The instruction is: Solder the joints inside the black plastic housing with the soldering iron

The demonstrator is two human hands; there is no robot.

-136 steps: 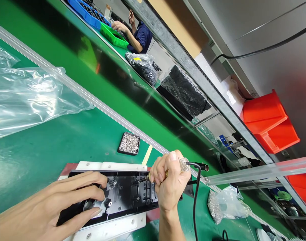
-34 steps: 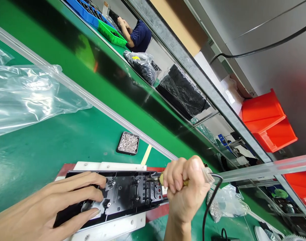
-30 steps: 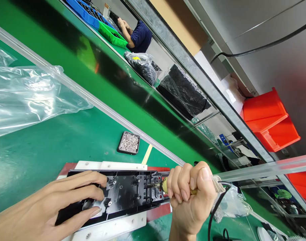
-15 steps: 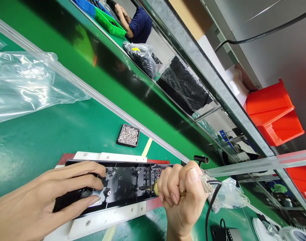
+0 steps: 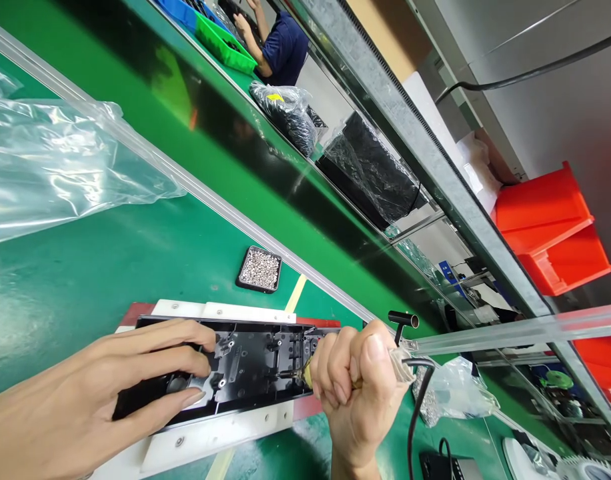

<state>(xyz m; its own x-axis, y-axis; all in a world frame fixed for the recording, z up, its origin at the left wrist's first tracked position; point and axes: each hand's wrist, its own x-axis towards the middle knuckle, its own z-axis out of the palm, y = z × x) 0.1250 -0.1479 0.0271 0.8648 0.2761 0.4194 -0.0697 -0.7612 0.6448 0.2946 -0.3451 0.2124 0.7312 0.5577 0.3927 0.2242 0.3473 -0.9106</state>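
A long black plastic housing (image 5: 255, 360) lies in a fixture with white blocks (image 5: 225, 437) on either side. Across its left part rests my left hand (image 5: 150, 373), fingers spread and touching the housing. My right hand (image 5: 355, 387) is closed in a fist round the handle of a soldering iron (image 5: 288, 375), whose cord leaves by the thumb. The metal tip points left, low over the housing's inside; whether it touches a post there I cannot tell. Most of the handle is hidden by my fingers. Behind the fixture stands a small black dish (image 5: 259, 269) of tiny metal pieces.
A clear plastic bag (image 5: 60, 167) lies at the left. A metal rail (image 5: 195, 187) crosses behind the dish. Another bag (image 5: 455, 393) and a black box (image 5: 450, 465) are at the right. Red bins (image 5: 550, 227) sit beyond, and a co-worker (image 5: 284, 50) is across the bench.
The whole view has shifted slightly. My hands and the soldering iron keep nearly the same places over the housing. One hand of the co-worker has risen.
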